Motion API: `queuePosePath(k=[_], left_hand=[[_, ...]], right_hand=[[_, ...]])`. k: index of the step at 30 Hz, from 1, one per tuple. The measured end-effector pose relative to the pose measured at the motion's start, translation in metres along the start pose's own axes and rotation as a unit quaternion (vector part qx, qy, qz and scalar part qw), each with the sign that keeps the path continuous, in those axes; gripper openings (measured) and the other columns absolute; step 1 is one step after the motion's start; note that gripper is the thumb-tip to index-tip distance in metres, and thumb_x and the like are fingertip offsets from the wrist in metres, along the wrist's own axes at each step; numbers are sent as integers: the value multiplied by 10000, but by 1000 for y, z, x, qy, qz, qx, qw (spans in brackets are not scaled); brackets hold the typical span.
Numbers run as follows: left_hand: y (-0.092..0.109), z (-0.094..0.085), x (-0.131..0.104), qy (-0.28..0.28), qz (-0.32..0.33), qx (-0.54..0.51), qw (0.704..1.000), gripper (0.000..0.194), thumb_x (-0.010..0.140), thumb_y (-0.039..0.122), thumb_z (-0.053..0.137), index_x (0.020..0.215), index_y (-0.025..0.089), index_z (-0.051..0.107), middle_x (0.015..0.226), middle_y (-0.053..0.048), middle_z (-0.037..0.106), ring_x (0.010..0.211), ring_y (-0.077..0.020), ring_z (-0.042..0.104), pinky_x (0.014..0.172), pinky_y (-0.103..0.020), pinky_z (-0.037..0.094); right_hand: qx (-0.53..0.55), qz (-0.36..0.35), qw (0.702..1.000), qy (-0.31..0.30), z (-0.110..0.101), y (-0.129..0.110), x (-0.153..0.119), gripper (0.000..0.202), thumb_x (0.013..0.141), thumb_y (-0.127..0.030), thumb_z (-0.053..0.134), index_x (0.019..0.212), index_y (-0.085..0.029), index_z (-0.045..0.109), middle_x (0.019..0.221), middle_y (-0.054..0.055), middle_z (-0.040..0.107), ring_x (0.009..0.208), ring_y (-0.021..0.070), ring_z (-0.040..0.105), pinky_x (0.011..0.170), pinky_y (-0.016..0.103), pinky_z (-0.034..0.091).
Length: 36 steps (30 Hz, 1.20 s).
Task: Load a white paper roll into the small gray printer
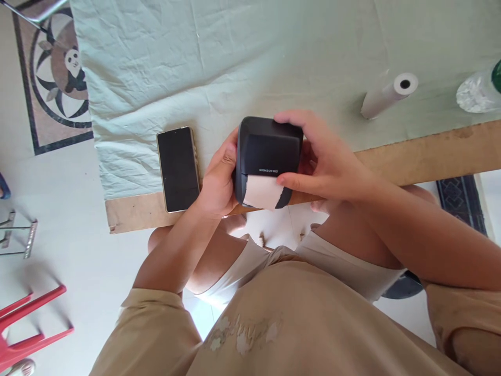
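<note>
One black device marked NIIMBOT is held at the near edge of one cloth-covered table, clasped from both sides: the left hand grips its left, the right hand its right, thumb at one pale paper strip on the front. Three further objects occupy the table: one phone just beside the left hand; farther right, one white roll and one bottle.

A lone head-worn view, above the wearer's chest, facing forward and steeply down, close over the table's near edge
</note>
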<state>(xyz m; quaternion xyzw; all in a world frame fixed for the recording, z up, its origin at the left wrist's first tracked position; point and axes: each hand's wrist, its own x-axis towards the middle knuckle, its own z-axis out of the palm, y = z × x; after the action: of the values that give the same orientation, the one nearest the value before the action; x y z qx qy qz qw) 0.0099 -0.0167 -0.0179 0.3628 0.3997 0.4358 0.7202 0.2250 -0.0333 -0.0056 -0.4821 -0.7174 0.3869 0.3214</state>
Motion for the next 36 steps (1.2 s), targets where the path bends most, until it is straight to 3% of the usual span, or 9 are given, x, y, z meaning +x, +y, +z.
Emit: queuePosePath(k=[5, 7, 10, 14, 18, 24, 28, 31, 36], left_hand=[[7, 12, -1, -22, -16, -54, 998, 290, 1041, 493, 649, 1064, 224, 753, 1102, -56, 798, 1488, -327, 613, 1193, -421, 561], [7, 17, -2, -18, -7, -65, 998, 329, 1062, 492, 593, 1147, 216, 753, 1181, -67, 801, 1519, -322, 593, 1220, -436, 544], [2, 15, -3, -8, -1, -13, 1000, 377, 1005, 503, 692, 1264, 231, 720, 1348, -83, 769, 1552, -350, 564, 1218, -447, 540], [-10, -3, 1, -52, 34, 56, 997, 631, 887, 651, 808, 1397, 307, 666, 1483, -77, 716, 1539, -405, 567, 1170, -472, 569], [-14, -12, 3, -85, 49, 70, 993, 683, 897, 662, 789, 1455, 299, 640, 1602, -69, 644, 1574, -408, 527, 1247, -483, 523], [-12, -11, 2, -120, 20, 73, 990, 653, 948, 564, 780, 1525, 319, 597, 1494, -43, 714, 1436, -342, 665, 1149, -452, 599], [-16, -15, 1, -105, 14, 64, 992, 703, 946, 602, 773, 1565, 345, 564, 1476, -44, 705, 1380, -324, 698, 1129, -467, 611], [-17, -18, 0, -111, -4, 68, 992, 761, 919, 622, 796, 1587, 367, 538, 1462, -42, 711, 1206, -304, 763, 958, -420, 658], [-12, -15, 1, -120, -11, 82, 989, 753, 914, 623, 791, 1575, 362, 541, 1451, -47, 721, 1149, -282, 772, 807, -354, 648]], right_hand=[[-65, -73, 994, 50, -5, 0, -4, 745, 875, -555, 847, 1498, -252, 575, 1479, 159, 598, 1210, 266, 690, 714, 346, 654], [-98, -103, 983, 119, -6, -3, -6, 594, 896, -563, 834, 1376, -269, 644, 1103, 86, 704, 944, 209, 707, 622, 318, 576], [-98, -94, 966, 220, -7, -9, -10, 186, 1025, -429, 712, 1155, -303, 671, 613, -73, 523, 542, 114, 541, 583, 306, 475], [-40, -21, 962, 268, -4, -15, -11, 119, 1068, -411, 629, 1045, -295, 619, 716, -54, 668, 649, 154, 705, 563, 310, 459], [-166, 6, 962, 217, -2, -15, -10, 97, 1010, -369, 628, 1011, -275, 649, 975, 4, 776, 717, 165, 691, 601, 330, 436], [-330, 55, 937, 99, -2, -21, -9, 271, 1019, -339, 521, 1075, -273, 778, 825, 22, 749, 702, 186, 607, 630, 336, 284], [-317, 42, 946, 60, -4, -21, -8, 292, 962, -404, 614, 1152, -272, 791, 781, 26, 743, 695, 205, 619, 625, 327, 295], [-295, 39, 955, 14, -5, -19, -6, 360, 913, -465, 691, 1201, -270, 783, 760, 30, 732, 677, 220, 624, 605, 324, 289], [-206, 42, 978, -13, -9, -27, -5, 419, 854, -352, 714, 1265, -279, 750, 1005, 29, 820, 621, 169, 594, 621, 352, 425]])
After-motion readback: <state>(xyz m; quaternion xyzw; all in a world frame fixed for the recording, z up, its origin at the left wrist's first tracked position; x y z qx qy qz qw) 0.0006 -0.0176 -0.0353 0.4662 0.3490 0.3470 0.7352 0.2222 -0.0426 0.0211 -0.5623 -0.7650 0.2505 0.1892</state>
